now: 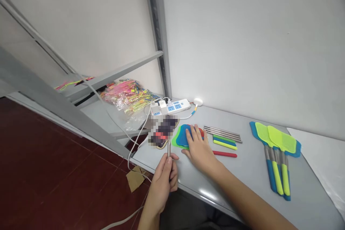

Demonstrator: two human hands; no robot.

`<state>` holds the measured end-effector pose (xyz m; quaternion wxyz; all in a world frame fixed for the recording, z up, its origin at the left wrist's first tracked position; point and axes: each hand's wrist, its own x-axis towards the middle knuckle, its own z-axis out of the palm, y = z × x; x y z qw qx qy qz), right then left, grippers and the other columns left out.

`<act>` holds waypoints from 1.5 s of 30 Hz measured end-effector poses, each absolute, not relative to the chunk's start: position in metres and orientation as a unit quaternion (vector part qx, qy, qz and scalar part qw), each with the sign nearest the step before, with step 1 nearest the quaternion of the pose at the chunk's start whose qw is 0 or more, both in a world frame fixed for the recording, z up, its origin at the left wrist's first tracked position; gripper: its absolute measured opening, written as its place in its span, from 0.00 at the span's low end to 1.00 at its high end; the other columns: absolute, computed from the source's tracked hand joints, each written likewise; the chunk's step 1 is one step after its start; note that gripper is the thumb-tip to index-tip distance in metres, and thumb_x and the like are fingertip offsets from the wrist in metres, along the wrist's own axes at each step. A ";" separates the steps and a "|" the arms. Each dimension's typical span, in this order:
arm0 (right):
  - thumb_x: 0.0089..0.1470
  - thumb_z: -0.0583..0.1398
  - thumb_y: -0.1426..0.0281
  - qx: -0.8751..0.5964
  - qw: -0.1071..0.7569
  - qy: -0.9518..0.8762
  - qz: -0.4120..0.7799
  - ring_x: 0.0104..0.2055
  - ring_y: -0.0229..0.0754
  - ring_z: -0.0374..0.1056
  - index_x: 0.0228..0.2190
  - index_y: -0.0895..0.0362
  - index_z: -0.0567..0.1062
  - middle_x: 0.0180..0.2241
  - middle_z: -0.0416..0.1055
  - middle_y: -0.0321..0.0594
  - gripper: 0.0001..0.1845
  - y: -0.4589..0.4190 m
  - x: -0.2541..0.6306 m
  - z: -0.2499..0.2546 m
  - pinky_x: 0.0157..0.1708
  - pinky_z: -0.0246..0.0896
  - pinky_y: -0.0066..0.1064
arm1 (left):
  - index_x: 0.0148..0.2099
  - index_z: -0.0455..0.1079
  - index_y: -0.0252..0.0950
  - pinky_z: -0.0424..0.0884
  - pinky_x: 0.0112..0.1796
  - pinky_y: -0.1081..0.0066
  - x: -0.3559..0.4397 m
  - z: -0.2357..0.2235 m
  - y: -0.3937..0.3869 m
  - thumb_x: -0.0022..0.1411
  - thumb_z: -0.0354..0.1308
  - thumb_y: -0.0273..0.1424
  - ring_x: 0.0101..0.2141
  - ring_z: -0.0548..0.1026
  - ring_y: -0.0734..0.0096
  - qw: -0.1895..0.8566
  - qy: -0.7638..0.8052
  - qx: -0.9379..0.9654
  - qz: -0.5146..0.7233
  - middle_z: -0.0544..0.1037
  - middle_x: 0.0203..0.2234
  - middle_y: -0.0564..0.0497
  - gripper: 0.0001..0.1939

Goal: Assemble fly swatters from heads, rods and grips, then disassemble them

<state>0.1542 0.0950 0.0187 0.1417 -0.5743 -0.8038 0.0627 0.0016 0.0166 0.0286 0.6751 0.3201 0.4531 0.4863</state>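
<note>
My left hand (165, 176) is closed round a thin metal rod (169, 148) that points up and away, past the shelf's front edge. A dark part of what it holds shows low between the fingers, mostly hidden. My right hand (198, 147) lies with fingers apart on a stack of fly swatter heads (183, 136), blue on top, with green and red edges showing. Just right of that hand are several loose metal rods (222, 133). Below them lie green, blue and yellow handle grips (225, 145), and a red grip (225, 153) sits partly behind my hand.
Assembled swatters (277, 151) in yellow and blue lie at the right, beside a white sheet (318, 165). A phone (161, 143), partly blurred, and a power strip (175, 106) with cables are at the left. Bagged colourful cords (129, 95) lie beyond a metal post (159, 36).
</note>
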 end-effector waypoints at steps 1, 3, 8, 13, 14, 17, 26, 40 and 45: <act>0.60 0.56 0.56 -0.574 0.124 -0.809 0.031 0.70 0.62 0.36 0.64 0.68 0.57 0.67 0.47 0.61 0.39 0.098 0.152 0.010 0.64 0.28 0.59 | 0.45 0.63 0.40 0.44 0.19 0.78 -0.003 0.029 0.016 0.68 0.49 0.48 0.18 0.44 0.82 0.676 0.450 0.316 0.491 0.52 0.21 0.62 0.17; 0.62 0.54 0.59 -0.568 0.110 -0.816 -0.004 0.69 0.62 0.41 0.63 0.67 0.59 0.66 0.50 0.61 0.35 0.100 0.149 -0.002 0.63 0.28 0.62 | 0.43 0.63 0.39 0.44 0.18 0.79 -0.008 0.030 0.016 0.68 0.49 0.48 0.18 0.44 0.83 0.674 0.445 0.309 0.502 0.52 0.21 0.62 0.17; 0.65 0.49 0.68 -0.546 0.125 -0.828 -0.019 0.65 0.62 0.53 0.57 0.66 0.68 0.62 0.58 0.63 0.24 0.093 0.148 -0.006 0.61 0.24 0.67 | 0.42 0.64 0.38 0.46 0.18 0.79 -0.010 0.031 0.015 0.67 0.50 0.48 0.17 0.46 0.84 0.682 0.438 0.318 0.491 0.54 0.21 0.61 0.18; 0.64 0.45 0.75 -0.532 0.161 -0.831 -0.030 0.62 0.57 0.59 0.54 0.62 0.71 0.57 0.67 0.56 0.23 0.088 0.155 0.009 0.62 0.25 0.65 | 0.41 0.65 0.37 0.47 0.18 0.80 -0.012 0.031 0.015 0.65 0.53 0.49 0.17 0.46 0.85 0.690 0.426 0.303 0.501 0.55 0.20 0.61 0.19; 0.64 0.44 0.76 -0.531 0.184 -0.826 -0.031 0.61 0.55 0.60 0.53 0.60 0.72 0.55 0.70 0.54 0.23 0.089 0.160 0.015 0.63 0.26 0.65 | 0.41 0.65 0.37 0.47 0.17 0.80 -0.012 0.031 0.015 0.65 0.53 0.49 0.16 0.46 0.85 0.694 0.419 0.298 0.504 0.54 0.20 0.62 0.19; 0.64 0.47 0.73 -0.536 0.364 -0.762 -0.011 0.52 0.49 0.69 0.45 0.55 0.75 0.45 0.76 0.46 0.19 0.089 0.183 0.043 0.63 0.35 0.60 | 0.41 0.65 0.37 0.47 0.17 0.80 -0.009 0.032 0.021 0.66 0.52 0.49 0.16 0.45 0.85 0.706 0.396 0.294 0.508 0.54 0.20 0.62 0.18; 0.51 0.59 0.63 -0.500 0.779 -0.179 0.332 0.21 0.34 0.53 0.33 0.52 0.71 0.22 0.57 0.28 0.07 0.071 0.285 0.103 0.30 0.68 0.38 | 0.41 0.70 0.34 0.48 0.19 0.77 0.091 0.085 0.097 0.64 0.52 0.45 0.19 0.51 0.81 0.704 0.294 0.511 0.395 0.57 0.21 0.58 0.18; 0.46 0.61 0.65 -0.403 0.746 -0.170 0.503 0.50 0.52 0.70 0.45 0.56 0.75 0.46 0.73 0.47 0.22 0.066 0.352 0.091 0.52 0.65 0.54 | 0.37 0.71 0.36 0.56 0.15 0.77 0.164 0.085 0.158 0.63 0.50 0.44 0.15 0.56 0.78 0.708 0.243 0.631 0.203 0.61 0.18 0.59 0.17; 0.53 0.60 0.67 -0.403 0.782 -0.188 0.437 0.54 0.52 0.69 0.47 0.57 0.74 0.50 0.73 0.47 0.19 0.069 0.355 0.074 0.51 0.68 0.49 | 0.41 0.71 0.37 0.60 0.14 0.76 0.158 0.069 0.126 0.66 0.50 0.44 0.11 0.53 0.82 0.791 0.166 0.585 0.059 0.67 0.20 0.56 0.16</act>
